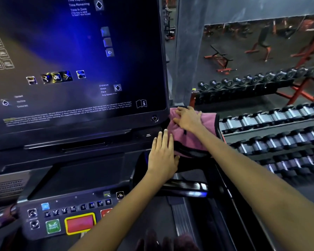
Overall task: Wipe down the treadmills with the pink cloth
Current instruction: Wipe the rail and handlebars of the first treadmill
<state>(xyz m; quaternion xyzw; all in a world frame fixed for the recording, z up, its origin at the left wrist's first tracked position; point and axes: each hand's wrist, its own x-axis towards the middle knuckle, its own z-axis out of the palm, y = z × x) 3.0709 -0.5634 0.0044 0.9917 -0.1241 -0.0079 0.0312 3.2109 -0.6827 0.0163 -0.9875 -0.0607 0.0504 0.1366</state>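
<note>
1 pink cloth (194, 136) | R hand (188, 118) flat on it, fingers spread | L hand (162, 156) flat beside, thumb touching cloth | 1 treadmill (98, 156) under both

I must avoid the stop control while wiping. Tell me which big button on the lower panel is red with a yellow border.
It is the large rectangular button, just right of the green start button; no other has a yellow frame.

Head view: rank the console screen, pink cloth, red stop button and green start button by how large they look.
1. console screen, by far the largest
2. pink cloth
3. red stop button
4. green start button
The buttons sit nearer the camera than the cloth, so real sizes may differ.
</note>
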